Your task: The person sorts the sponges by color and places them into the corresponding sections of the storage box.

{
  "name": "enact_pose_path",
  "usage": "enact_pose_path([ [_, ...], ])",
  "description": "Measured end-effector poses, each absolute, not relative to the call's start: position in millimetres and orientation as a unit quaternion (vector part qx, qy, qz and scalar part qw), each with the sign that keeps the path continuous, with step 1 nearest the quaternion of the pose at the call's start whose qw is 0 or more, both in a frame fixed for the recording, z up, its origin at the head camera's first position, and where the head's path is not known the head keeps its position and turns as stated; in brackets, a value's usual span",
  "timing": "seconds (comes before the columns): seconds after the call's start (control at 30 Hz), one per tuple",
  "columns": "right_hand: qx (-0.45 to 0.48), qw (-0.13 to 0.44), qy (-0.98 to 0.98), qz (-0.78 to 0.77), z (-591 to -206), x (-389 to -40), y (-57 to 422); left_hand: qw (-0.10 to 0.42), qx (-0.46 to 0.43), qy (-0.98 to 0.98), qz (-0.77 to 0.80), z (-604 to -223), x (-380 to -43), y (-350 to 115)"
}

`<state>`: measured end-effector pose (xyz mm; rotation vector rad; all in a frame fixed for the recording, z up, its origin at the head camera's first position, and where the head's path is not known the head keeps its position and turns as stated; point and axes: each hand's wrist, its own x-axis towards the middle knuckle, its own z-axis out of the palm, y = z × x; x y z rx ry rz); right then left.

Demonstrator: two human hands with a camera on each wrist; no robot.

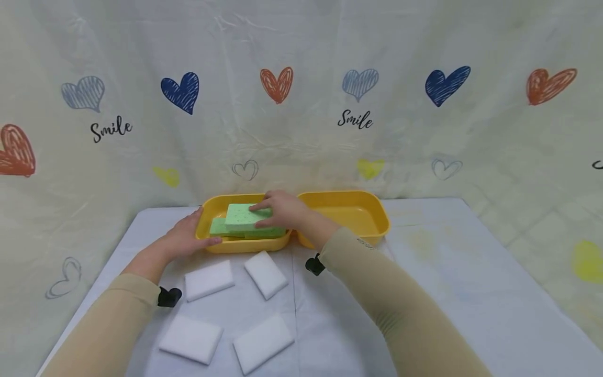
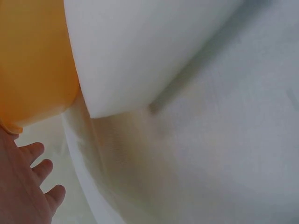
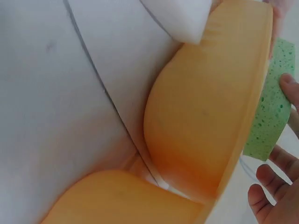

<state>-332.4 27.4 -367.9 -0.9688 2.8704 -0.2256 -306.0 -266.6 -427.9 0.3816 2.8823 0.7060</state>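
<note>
My right hand (image 1: 282, 209) holds a light green speckled sponge (image 1: 240, 215) by its right end, thumb on the near side and a finger over the top. That sponge lies on other green sponges (image 1: 219, 227) inside the left yellow tray (image 1: 249, 246). In the right wrist view the thumb meets the edge of the green sponge (image 3: 271, 102), while the outer fingers stand away from it. My left hand (image 1: 183, 235) rests at the tray's left end, thumb across the near corner and fingers along the side. Its other fingers extend past the rim in the left wrist view.
A second yellow tray (image 1: 344, 214) adjoins the first on the right, with no sponge visible inside. Several white rectangular sponges (image 1: 209, 280) lie on the white-covered table (image 1: 447, 293) in front of the trays. A curtain (image 1: 301, 141) printed with hearts hangs behind.
</note>
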Motion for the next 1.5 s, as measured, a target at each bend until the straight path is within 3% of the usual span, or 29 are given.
enact_pose_path([
  [0.63, -0.269, 0.086, 0.958, -0.044, -398, -343, -7, 0.076, 0.123, 0.964, 0.226, -430, -309, -267],
  [1.5, -0.250, 0.068, 0.956, -0.139, -371, -331, 26, 0.063, 0.128, 0.961, 0.235, -430, -309, -266],
])
